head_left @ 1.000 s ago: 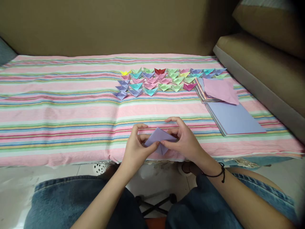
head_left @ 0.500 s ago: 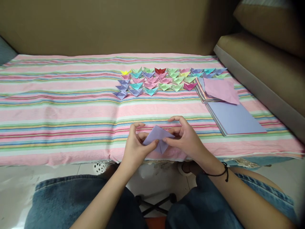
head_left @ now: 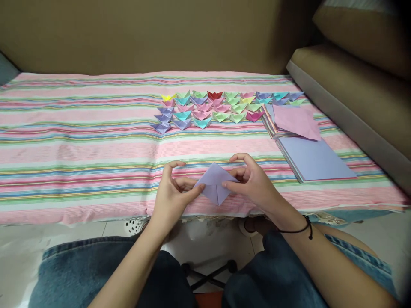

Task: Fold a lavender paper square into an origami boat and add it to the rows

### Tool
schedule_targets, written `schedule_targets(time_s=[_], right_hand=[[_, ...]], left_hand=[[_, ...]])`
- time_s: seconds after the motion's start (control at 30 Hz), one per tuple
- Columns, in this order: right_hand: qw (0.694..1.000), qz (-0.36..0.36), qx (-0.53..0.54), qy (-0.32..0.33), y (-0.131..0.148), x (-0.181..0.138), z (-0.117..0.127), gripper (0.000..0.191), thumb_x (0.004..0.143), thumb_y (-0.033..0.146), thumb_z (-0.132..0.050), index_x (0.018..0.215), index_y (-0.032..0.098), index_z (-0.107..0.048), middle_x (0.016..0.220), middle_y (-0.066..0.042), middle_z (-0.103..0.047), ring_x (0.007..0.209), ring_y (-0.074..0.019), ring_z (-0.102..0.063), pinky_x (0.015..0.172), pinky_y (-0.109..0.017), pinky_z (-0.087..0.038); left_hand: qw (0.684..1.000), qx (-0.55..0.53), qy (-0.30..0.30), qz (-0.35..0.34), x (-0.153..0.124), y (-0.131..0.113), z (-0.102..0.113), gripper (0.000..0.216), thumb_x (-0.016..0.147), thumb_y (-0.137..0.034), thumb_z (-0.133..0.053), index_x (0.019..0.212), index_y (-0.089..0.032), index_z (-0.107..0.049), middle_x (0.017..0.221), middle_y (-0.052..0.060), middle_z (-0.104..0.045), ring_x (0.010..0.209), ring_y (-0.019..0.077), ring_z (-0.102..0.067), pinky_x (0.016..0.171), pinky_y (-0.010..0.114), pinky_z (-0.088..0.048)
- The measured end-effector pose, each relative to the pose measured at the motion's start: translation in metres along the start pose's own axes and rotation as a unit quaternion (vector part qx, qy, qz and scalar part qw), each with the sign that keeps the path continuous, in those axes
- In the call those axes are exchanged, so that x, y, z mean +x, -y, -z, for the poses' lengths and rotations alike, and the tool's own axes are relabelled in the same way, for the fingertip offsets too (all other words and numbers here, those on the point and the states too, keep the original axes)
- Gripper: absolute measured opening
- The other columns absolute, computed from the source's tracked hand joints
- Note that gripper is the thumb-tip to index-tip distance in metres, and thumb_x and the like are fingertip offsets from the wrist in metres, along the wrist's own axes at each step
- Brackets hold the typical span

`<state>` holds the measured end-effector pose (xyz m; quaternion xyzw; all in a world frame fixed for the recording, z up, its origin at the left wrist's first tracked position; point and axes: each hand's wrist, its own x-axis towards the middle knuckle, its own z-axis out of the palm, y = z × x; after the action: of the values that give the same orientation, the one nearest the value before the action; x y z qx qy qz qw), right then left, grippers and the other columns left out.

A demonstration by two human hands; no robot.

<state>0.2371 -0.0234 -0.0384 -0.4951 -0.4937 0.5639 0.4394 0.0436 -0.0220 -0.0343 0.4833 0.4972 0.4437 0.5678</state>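
A folded lilac sheet of origami paper [head_left: 215,182], diamond-shaped with a crease line down its lower half, is held up near the front edge of the striped cloth [head_left: 105,149]. My left hand [head_left: 176,186] pinches its left corner between thumb and fingers, with the index finger curled up off the paper. At the right corner, my right hand [head_left: 248,179] pinches it the same way, its index finger also raised. Beyond the hands stand rows of small folded paper boats [head_left: 202,114] in many colours, among them a red one [head_left: 215,95].
To the right lies a stack of lilac paper sheets [head_left: 317,160]; behind it, a second pile is topped by a pink sheet [head_left: 297,122]. Brown cushions [head_left: 346,81] border the right side, and a brown backrest [head_left: 154,36] rises behind the cloth.
My left hand has slid left toward the paper's corner, and my right hand has shifted slightly right. The diamond now shows more of its face between the thumbs.
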Motion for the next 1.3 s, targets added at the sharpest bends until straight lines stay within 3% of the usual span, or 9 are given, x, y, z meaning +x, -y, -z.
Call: schedule_targets(time_s=[0.23,0.43,0.7,0.87,1.3], right_hand=[[0.999,-0.019,-0.005,0.036,-0.009,-0.001,-0.007,0.056,0.066,0.022,-0.072,0.11,0.027,-0.038,0.076,0.002,-0.067,0.068,-0.0168,-0.062,0.059,-0.028,-0.047],[0.999,-0.005,-0.033,0.033,-0.01,-0.004,-0.012,0.055,0.067,0.02,-0.071,0.112,0.027,-0.04,0.073,0.003,-0.067,0.064,-0.0152,-0.061,0.056,-0.026,-0.046],[1.0,-0.019,0.017,0.007,0.003,0.001,0.002,0.054,0.063,0.019,-0.074,0.105,0.025,-0.041,0.057,0.008,-0.061,0.053,-0.0115,-0.056,0.053,-0.023,-0.042],[0.998,-0.052,0.036,-0.009,0.009,0.001,0.008,0.052,0.062,0.02,-0.076,0.103,0.023,-0.044,0.062,0.004,-0.069,0.061,-0.0136,-0.063,0.061,-0.025,-0.047],[0.999,-0.052,0.008,0.003,0.009,0.001,0.017,0.04,0.067,0.029,-0.073,0.095,0.023,-0.046,0.067,0.001,-0.07,0.068,-0.0182,-0.067,0.066,-0.032,-0.05]], left_hand=[[1.0,-0.007,0.022,0.012,-0.006,0.004,-0.006,0.054,0.066,-0.019,-0.073,0.104,-0.024,-0.036,0.063,-0.005,-0.067,0.053,0.0098,-0.058,0.053,0.019,-0.043],[0.998,-0.017,0.051,0.03,-0.008,0.006,-0.011,0.063,0.065,-0.019,-0.073,0.113,-0.024,-0.034,0.064,-0.005,-0.067,0.055,0.0117,-0.06,0.053,0.021,-0.044],[1.0,-0.006,0.007,0.029,-0.002,-0.001,0.0,0.056,0.063,-0.02,-0.076,0.102,-0.024,-0.036,0.06,-0.004,-0.069,0.052,0.0115,-0.06,0.053,0.02,-0.043],[0.999,-0.006,-0.02,0.047,-0.001,-0.008,0.008,0.055,0.06,-0.02,-0.078,0.098,-0.022,-0.039,0.059,-0.004,-0.07,0.054,0.0115,-0.062,0.058,0.021,-0.045],[0.998,-0.019,0.026,0.052,0.0,-0.007,0.013,0.04,0.07,-0.023,-0.073,0.099,-0.021,-0.046,0.064,-0.002,-0.07,0.061,0.0116,-0.062,0.062,0.021,-0.043]])
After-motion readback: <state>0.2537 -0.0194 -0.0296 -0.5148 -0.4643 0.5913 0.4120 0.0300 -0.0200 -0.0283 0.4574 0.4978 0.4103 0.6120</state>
